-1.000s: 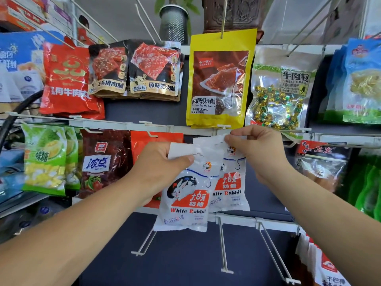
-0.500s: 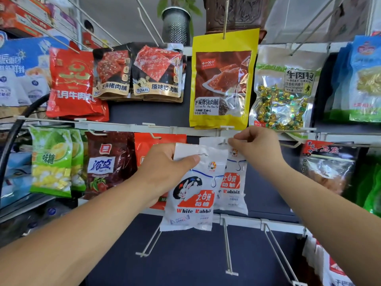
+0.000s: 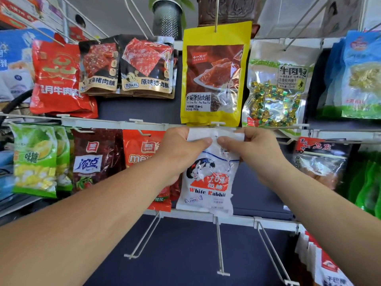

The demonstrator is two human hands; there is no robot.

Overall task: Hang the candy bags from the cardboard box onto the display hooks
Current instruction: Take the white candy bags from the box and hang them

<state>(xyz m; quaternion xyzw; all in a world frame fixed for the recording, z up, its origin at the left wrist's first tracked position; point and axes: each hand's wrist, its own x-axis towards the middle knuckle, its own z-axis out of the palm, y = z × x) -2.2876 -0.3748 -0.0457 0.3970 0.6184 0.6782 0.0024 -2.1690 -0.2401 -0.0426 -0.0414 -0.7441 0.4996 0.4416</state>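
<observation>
Pinching the top strip of the White Rabbit candy bag (image 3: 208,188) with the left hand (image 3: 181,151) and the right hand (image 3: 255,149), thumbs almost touching, holding it just under the white rail (image 3: 107,124), below the yellow pouch (image 3: 214,79), with its body dangling beneath both grips

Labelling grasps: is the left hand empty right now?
No, the left hand pinches the top edge of the white candy bag, and the right hand pinches it too.
</observation>
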